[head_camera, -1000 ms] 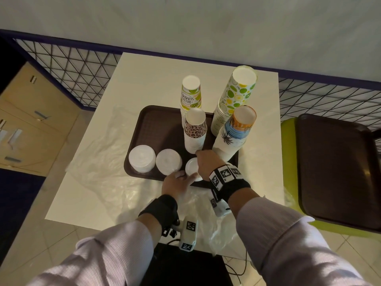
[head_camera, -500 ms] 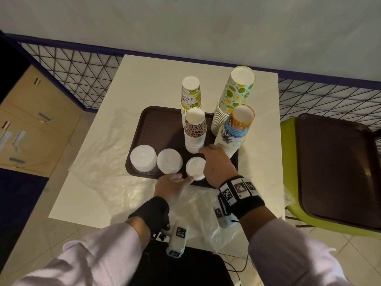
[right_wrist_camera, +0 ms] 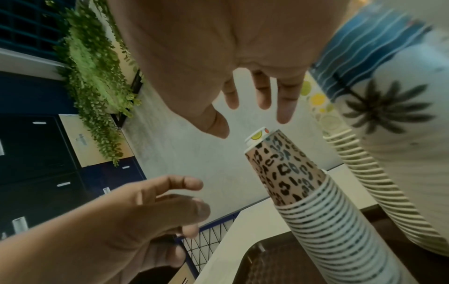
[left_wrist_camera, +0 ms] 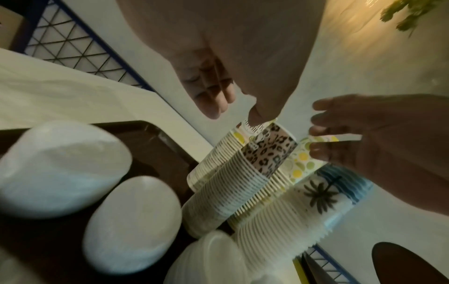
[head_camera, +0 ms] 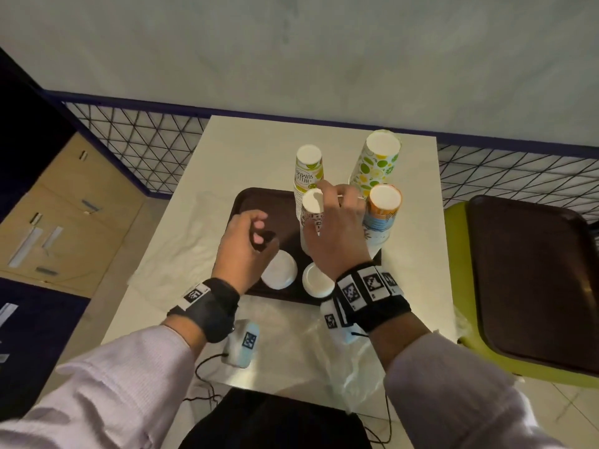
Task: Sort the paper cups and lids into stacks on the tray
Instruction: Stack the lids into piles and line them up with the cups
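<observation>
A brown tray (head_camera: 259,202) holds stacks of upside-down paper cups: leopard-print (head_camera: 311,218), "Hello Summer" (head_camera: 308,171), citrus-dotted (head_camera: 377,163) and palm-print with an orange top (head_camera: 384,210). White lid stacks (head_camera: 278,270) (head_camera: 316,280) sit along the tray's near edge; my left wrist hides part of that row. My right hand (head_camera: 327,205) hovers with spread fingers just over the leopard stack (right_wrist_camera: 286,173), holding nothing. My left hand (head_camera: 259,231) floats above the tray's middle, fingers loosely curled and empty. In the left wrist view, three lid stacks (left_wrist_camera: 133,222) show beside the cups.
A second brown tray (head_camera: 531,280) lies on a green chair at the right. Crumpled clear plastic (head_camera: 181,241) covers the table's left and front. A small white device (head_camera: 243,345) with a cable lies near the front edge. Wire fencing (head_camera: 139,140) runs behind the table.
Both hands have lifted off the small lid stack at the tray's front. The right hand rose toward the leopard stack's top; the left moved up and left over the tray.
</observation>
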A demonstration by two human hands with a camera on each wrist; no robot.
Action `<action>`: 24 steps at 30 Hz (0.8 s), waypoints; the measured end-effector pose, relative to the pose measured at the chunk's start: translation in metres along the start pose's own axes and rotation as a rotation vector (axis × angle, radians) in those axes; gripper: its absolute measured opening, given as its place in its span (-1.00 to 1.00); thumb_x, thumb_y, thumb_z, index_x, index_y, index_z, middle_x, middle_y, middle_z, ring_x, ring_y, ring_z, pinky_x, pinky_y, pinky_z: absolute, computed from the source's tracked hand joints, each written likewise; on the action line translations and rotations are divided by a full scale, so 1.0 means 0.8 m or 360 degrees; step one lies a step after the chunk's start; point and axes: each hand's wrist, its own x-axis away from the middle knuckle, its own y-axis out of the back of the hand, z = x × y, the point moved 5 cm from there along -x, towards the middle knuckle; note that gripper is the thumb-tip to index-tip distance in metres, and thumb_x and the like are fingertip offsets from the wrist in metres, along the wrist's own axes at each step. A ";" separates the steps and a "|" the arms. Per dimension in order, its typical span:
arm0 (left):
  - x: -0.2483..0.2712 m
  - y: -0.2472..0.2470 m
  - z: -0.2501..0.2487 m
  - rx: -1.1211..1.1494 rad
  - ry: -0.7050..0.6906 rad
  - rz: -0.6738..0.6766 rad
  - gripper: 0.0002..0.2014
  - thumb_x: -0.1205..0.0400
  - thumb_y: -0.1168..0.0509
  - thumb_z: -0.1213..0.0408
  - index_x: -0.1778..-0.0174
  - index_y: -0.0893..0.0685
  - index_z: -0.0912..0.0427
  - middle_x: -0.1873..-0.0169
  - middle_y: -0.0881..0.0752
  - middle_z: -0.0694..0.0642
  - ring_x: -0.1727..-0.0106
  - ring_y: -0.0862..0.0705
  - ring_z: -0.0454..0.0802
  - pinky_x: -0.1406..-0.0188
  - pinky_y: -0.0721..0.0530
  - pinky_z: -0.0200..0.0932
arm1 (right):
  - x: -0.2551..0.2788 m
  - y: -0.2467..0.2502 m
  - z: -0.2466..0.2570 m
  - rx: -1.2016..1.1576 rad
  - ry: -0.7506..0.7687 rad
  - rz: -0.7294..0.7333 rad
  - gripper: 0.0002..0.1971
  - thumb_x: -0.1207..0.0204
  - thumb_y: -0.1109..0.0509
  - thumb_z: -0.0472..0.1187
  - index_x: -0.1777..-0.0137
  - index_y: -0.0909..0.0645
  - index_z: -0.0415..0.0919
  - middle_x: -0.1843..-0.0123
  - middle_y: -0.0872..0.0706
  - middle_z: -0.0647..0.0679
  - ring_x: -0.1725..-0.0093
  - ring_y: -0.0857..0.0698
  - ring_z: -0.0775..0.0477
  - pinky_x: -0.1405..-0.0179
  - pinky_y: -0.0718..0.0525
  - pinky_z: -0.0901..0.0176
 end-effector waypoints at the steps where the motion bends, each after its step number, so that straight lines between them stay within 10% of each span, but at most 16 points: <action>1: -0.010 -0.001 -0.004 -0.0013 -0.0018 0.0032 -0.48 -0.52 -0.61 0.24 -0.33 -0.56 -0.15 -0.15 -0.60 -0.03 0.15 -0.63 -0.26 0.21 -0.51 -0.57 | -0.008 -0.006 0.002 0.0118 -0.0018 0.0010 -0.32 -0.43 -0.48 -0.17 -0.58 -0.44 -0.13 -0.33 -0.50 -0.27 -0.26 -0.51 -0.31 -0.29 -0.52 -0.11; 12: -0.055 -0.041 -0.025 0.0027 -0.0162 0.0566 -0.03 -0.29 -0.76 0.28 -0.61 -0.45 0.10 -0.36 -0.69 0.12 -0.30 -0.70 0.06 -0.31 -0.73 0.00 | -0.026 -0.051 0.000 0.0197 -0.0075 0.0099 -0.51 -0.38 -0.57 -0.21 -0.29 -0.66 -0.39 0.07 -0.61 -0.38 0.26 -0.62 -0.36 0.27 -0.72 -0.15; 20: -0.072 -0.049 -0.032 0.0191 0.0047 0.0364 -0.56 -0.47 -0.36 -0.05 -0.23 -0.70 0.05 -0.14 -0.80 0.12 -0.20 -0.75 0.15 -0.33 -0.71 0.18 | -0.036 -0.071 0.004 -0.0337 -0.0427 0.0371 -0.42 -0.62 -0.38 0.02 -0.62 -0.42 -0.08 -0.31 -0.52 -0.30 -0.19 -0.62 -0.32 -0.17 -0.57 0.05; 24: -0.079 -0.043 -0.020 0.0040 0.0023 0.0211 -0.61 -0.63 -0.45 0.12 -0.35 -0.66 0.19 -0.16 -0.81 0.14 -0.19 -0.76 0.11 -0.21 -0.71 -0.02 | -0.043 -0.063 0.011 -0.0300 -0.0342 0.0420 -0.52 -0.68 -0.31 -0.03 -0.53 -0.50 -0.23 -0.34 -0.59 -0.33 -0.31 -0.59 -0.34 -0.17 -0.46 0.10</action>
